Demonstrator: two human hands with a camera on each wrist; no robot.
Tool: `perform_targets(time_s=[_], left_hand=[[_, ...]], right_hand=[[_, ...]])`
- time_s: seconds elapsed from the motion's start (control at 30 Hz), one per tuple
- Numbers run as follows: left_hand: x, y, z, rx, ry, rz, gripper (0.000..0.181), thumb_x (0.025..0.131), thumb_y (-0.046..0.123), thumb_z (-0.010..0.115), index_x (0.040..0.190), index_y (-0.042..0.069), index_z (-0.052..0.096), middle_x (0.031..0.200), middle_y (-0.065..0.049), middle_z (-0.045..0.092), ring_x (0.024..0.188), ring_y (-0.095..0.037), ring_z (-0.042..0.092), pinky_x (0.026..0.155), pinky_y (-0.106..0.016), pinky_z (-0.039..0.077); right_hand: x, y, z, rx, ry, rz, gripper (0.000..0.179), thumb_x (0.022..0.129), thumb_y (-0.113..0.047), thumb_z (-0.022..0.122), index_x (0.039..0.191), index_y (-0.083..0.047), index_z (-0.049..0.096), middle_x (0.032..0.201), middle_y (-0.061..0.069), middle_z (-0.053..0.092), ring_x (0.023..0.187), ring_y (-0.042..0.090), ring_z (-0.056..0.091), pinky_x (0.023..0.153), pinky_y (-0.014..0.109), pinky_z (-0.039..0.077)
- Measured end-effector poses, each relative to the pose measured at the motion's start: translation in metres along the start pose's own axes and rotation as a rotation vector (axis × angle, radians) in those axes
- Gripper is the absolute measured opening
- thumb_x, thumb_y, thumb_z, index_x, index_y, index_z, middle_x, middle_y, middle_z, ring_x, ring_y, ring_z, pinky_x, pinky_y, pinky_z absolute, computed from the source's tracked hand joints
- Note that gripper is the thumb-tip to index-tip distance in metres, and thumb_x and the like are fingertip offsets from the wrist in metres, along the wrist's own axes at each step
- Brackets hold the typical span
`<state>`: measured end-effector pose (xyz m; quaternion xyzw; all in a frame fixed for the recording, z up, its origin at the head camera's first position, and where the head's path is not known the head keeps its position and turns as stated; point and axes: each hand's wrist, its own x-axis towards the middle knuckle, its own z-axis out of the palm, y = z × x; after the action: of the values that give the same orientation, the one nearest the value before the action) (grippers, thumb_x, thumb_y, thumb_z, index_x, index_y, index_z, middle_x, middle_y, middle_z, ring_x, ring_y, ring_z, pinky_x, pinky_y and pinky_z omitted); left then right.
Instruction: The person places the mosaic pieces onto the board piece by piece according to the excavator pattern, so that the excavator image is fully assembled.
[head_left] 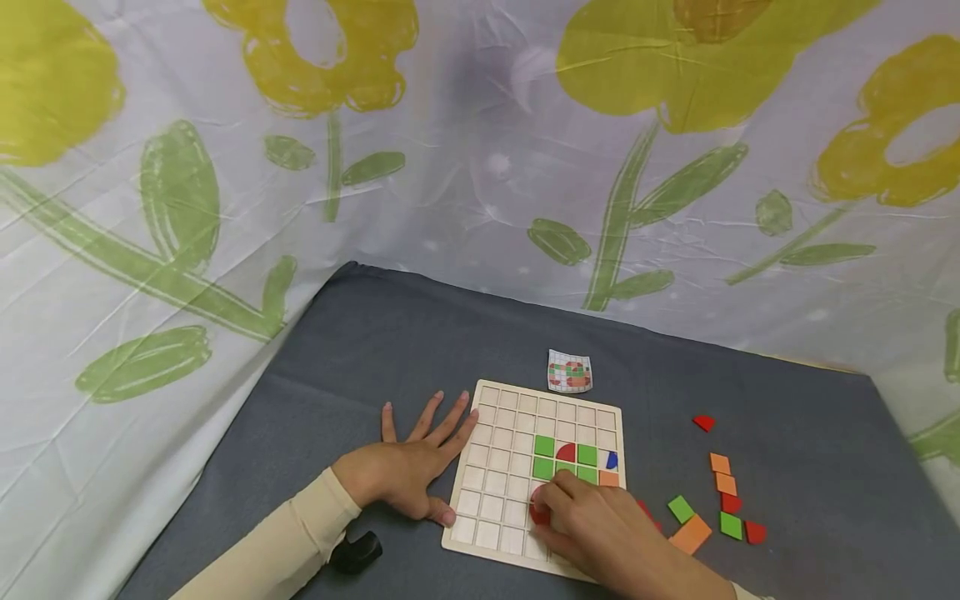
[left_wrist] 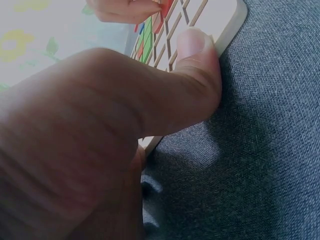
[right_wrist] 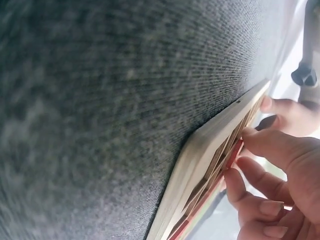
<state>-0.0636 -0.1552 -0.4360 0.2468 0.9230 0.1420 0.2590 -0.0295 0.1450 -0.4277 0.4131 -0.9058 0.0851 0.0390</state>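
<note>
My left hand (head_left: 408,471) lies with spread fingers at the left side of a wooden grid board (head_left: 473,531). Its thumb (left_wrist: 192,47) rests on the board's rim in the left wrist view. Over the lower part of the grid, my right hand (head_left: 600,517) pinches a red tile (right_wrist: 235,152) between thumb and fingertips, close to the cells. Above that hand, green tiles (head_left: 544,446), a red quarter-circle tile (head_left: 566,452), a blue piece (head_left: 612,459) and an orange tile (head_left: 608,478) sit in cells. The right hand hides part of the board's lower right.
A small printed pattern card (head_left: 570,372) lies beyond the board's far edge. Loose tiles lie to the right, among them a large orange piece (head_left: 691,534), a green tile (head_left: 731,525) and a red piece (head_left: 703,422). A black object (head_left: 356,552) shows by the left wrist.
</note>
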Motion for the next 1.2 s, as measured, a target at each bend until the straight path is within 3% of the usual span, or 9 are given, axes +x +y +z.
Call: perform_targets(time_s=[0.63, 0.97, 1.2], left_hand=[[0.0000, -0.0010, -0.0008, -0.012, -0.002, 0.009, 0.131, 0.082, 0.062, 0.083, 0.172, 0.025, -0.005, 0.176, 0.000, -0.022, 0.161, -0.035, -0.022, 0.104, -0.089, -0.014], [0.0035, -0.0055, 0.0024, -0.040, -0.010, 0.018, 0.131, 0.083, 0.061, 0.083, 0.171, 0.027, -0.007, 0.176, 0.001, -0.024, 0.160, -0.034, -0.025, 0.104, -0.087, -0.019], [0.0018, -0.0026, -0.0006, -0.017, -0.012, 0.004, 0.129, 0.083, 0.062, 0.082, 0.171, 0.027, -0.006, 0.176, 0.001, -0.023, 0.160, -0.033, -0.024, 0.106, -0.087, -0.016]], right_hand=[[0.0035, 0.0031, 0.0043, -0.001, 0.051, -0.024, 0.017, 0.090, -0.033, 0.085, 0.101, -0.027, 0.073, 0.094, -0.014, 0.057, 0.068, -0.005, 0.048, 0.051, 0.011, 0.035], [0.0017, 0.0045, 0.0025, 0.029, 0.023, 0.007, 0.020, 0.093, -0.040, 0.083, 0.104, -0.027, 0.072, 0.094, -0.015, 0.055, 0.069, -0.005, 0.048, 0.052, 0.014, 0.039], [0.0014, 0.0065, 0.0006, 0.012, -0.012, 0.054, 0.027, 0.095, -0.044, 0.080, 0.109, -0.023, 0.071, 0.094, -0.012, 0.052, 0.063, -0.003, 0.044, 0.049, 0.020, 0.040]])
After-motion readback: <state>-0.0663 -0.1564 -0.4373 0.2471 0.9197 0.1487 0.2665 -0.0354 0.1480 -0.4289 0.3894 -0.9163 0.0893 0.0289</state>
